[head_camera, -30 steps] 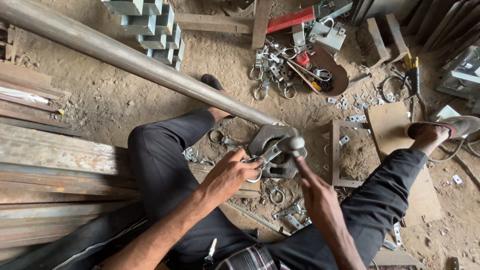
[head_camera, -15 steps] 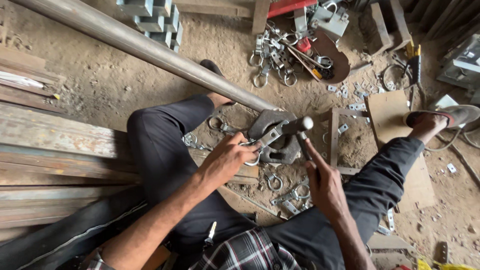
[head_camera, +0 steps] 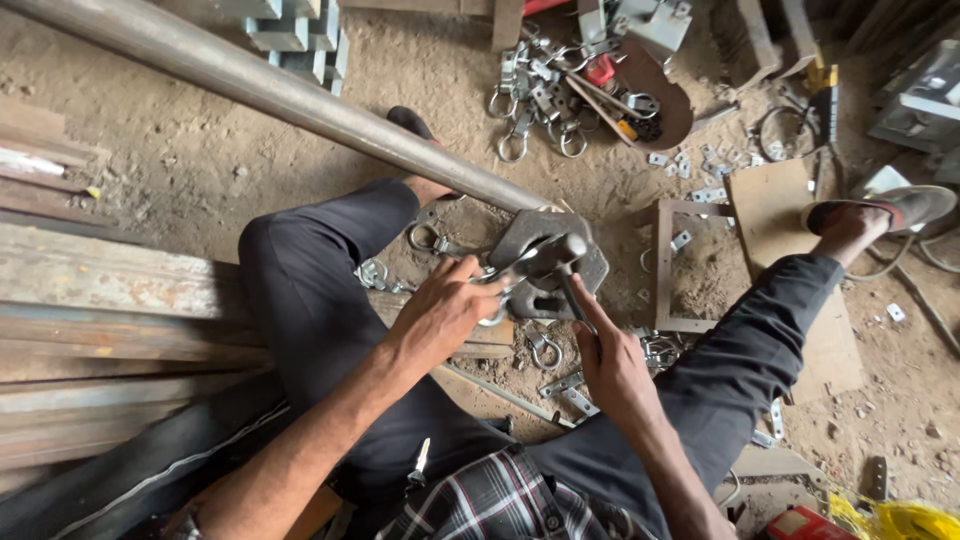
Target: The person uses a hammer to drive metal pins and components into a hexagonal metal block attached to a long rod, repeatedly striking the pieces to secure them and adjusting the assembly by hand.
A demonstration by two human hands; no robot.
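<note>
Both hands [head_camera: 445, 310] [head_camera: 612, 365] work a hammer [head_camera: 555, 262] over one grey metal plate [head_camera: 590, 268].

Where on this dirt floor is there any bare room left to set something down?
Bare dirt lies left of the long steel pipe, between it and the stacked planks. Another patch sits at far right, beyond the cardboard sheet. It is crowded around the left hand and right hand at the metal plate, and near the ring-clamp pile.
</note>
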